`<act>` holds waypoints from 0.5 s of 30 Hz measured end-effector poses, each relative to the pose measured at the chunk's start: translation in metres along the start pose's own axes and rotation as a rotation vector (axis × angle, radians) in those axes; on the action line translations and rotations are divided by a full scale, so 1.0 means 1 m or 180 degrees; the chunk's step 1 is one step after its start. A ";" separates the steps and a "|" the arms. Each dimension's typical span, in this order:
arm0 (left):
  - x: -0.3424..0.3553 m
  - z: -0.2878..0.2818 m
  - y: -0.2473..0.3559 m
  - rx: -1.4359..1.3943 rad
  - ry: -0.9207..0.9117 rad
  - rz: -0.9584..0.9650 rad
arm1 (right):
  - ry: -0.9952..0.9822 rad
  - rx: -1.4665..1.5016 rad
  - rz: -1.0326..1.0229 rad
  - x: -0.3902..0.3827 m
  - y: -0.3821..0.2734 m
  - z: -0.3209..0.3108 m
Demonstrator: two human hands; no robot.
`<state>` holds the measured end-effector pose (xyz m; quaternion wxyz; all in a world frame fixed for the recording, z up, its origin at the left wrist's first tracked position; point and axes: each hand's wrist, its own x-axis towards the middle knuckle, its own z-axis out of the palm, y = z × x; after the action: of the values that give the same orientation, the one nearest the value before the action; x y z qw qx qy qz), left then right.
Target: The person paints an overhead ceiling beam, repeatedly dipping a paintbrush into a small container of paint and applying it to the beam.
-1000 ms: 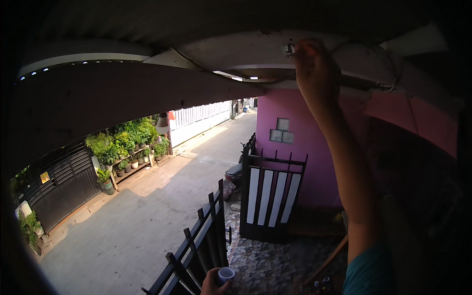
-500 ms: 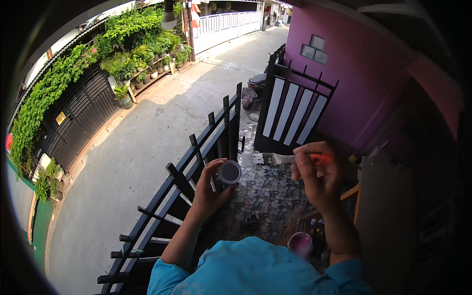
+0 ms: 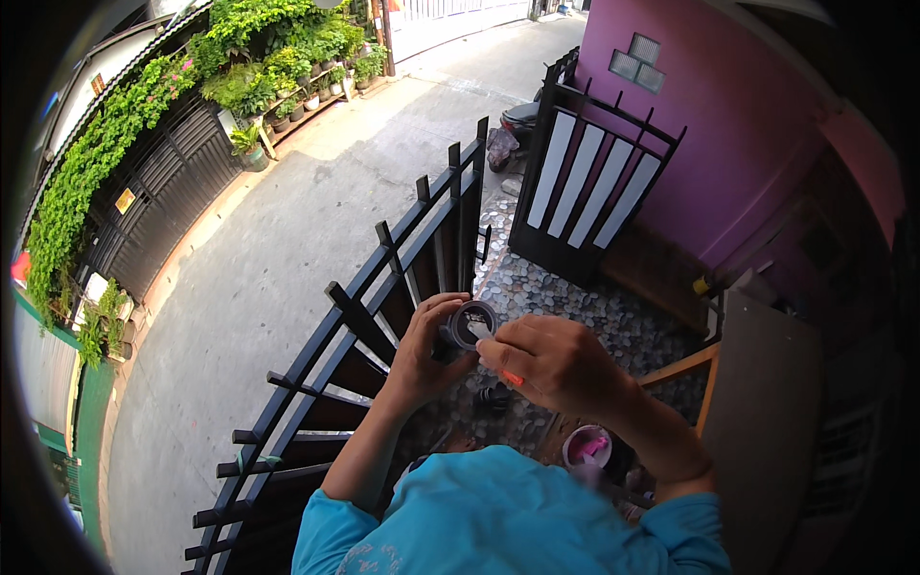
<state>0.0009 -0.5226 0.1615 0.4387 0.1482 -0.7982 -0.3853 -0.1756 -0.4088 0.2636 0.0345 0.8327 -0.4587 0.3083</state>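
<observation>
My left hand (image 3: 425,356) is wrapped round a small round cup (image 3: 461,337), its open mouth facing up and dark inside. In my right hand (image 3: 558,359) is a paintbrush (image 3: 511,377) with an orange-red handle. Its bristle end dips into the cup, so the bristles are mostly hidden. Both hands are close together in front of my chest, beside the black metal gate (image 3: 376,302) on the left.
An open black gate leaf (image 3: 586,187) with pale slats stands before a purple wall (image 3: 709,125). A bucket with pink contents (image 3: 586,448) sits on the pebbled floor (image 3: 537,297). At right a grey board (image 3: 764,383) stands by a wooden frame (image 3: 707,383). A motorbike (image 3: 519,117) is parked outside.
My right hand has moved left and turned, bringing the brush from beside the cup down into it. The cup has shifted slightly right along with my left hand. The view has tilted downward.
</observation>
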 end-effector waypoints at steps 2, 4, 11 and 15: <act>-0.002 0.000 -0.011 0.0083 0.0095 0.0219 | -0.0111 -0.0137 -0.0039 0.003 -0.003 0.000; -0.002 0.000 -0.012 0.0268 0.0048 0.0390 | -0.0210 -0.0281 -0.0071 0.004 -0.003 0.002; -0.001 0.006 -0.017 0.0673 0.0278 0.0745 | 0.0898 0.1120 0.1410 -0.005 0.010 0.023; -0.002 0.006 -0.023 0.0760 0.0362 0.0549 | 0.1256 0.2115 0.2308 -0.016 0.013 0.039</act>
<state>-0.0051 -0.5339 0.1418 0.4940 0.1518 -0.8219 -0.2395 -0.1731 -0.4175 0.2199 -0.2544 0.5128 -0.5796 0.5800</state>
